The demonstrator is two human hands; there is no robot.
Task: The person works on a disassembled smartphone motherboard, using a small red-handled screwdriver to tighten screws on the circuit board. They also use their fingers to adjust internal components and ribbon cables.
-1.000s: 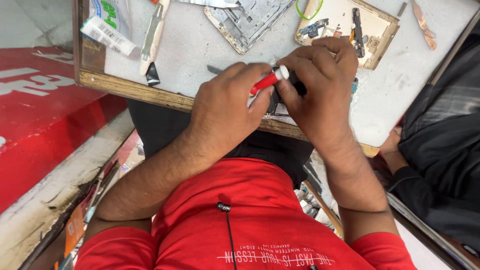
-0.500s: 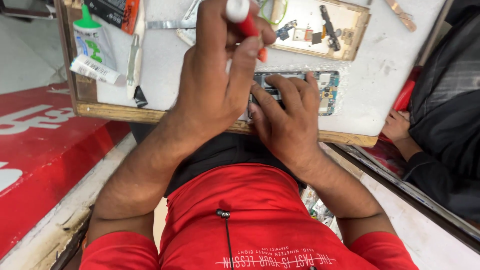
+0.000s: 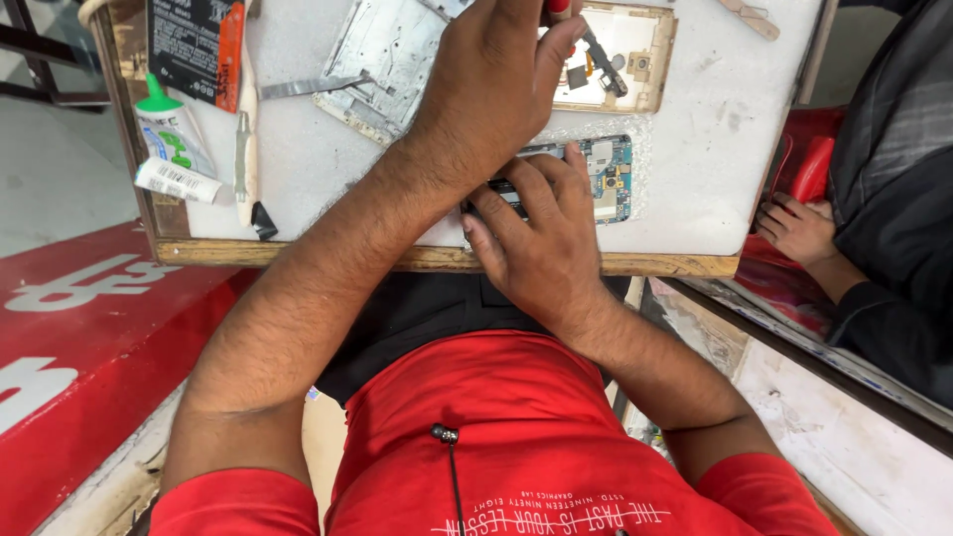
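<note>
On counter (image 3: 695, 179), our right hand (image 3: 541, 248) presses flat on opened phone (image 3: 606, 174) near front edge; left hand (image 3: 496, 89) grips red tool (image 3: 559, 6). Risk: slip could scratch exposed board.

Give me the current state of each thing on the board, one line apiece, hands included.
Left hand: raised over the board, closed on a red-tipped tool.
Right hand: flat, pressing on the opened phone.
Opened phone: back off, circuit board exposed.
Gold phone frame: lying open, loose parts inside.
Silver metal plate: detached, lying flat.
Glue tube: lying down, green cap on.
Tweezers: lying untouched.
</note>
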